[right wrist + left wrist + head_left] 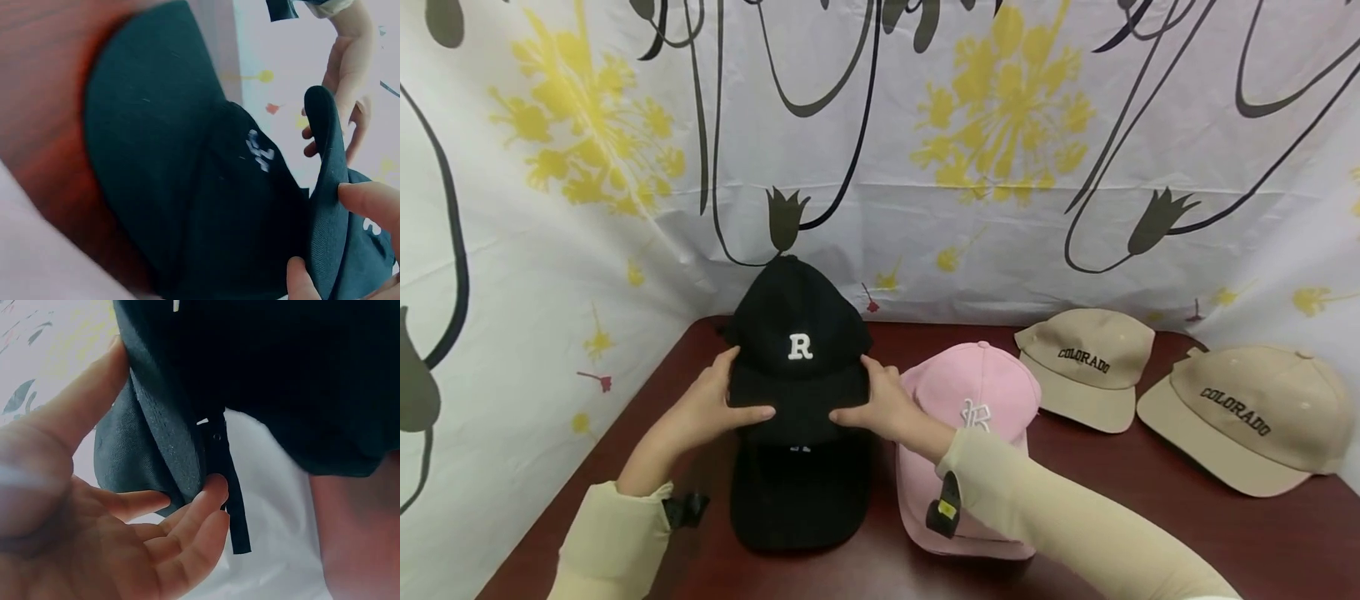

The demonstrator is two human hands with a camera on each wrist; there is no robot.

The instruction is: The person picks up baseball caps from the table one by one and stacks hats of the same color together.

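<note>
Both hands hold a black cap [801,312] with a white R by the two sides of its brim. My left hand [703,400] grips the left edge, thumb on top and fingers beneath, as the left wrist view shows with the brim [165,425] between them. On the right edge my right hand [883,400] pinches the brim [328,206] the same way. Below and in front, a second black cap [801,500] lies on the table, its white mark [259,150] visible in the right wrist view. The held cap is raised over it, tilted, hiding most of its crown.
A pink cap [973,375] sits under and beside my right forearm. Two beige caps reading COLORADO, one nearer the middle [1086,350] and one farther right [1262,417], lie on the dark red table [1097,467]. A flower-printed white cloth [880,250] hangs behind.
</note>
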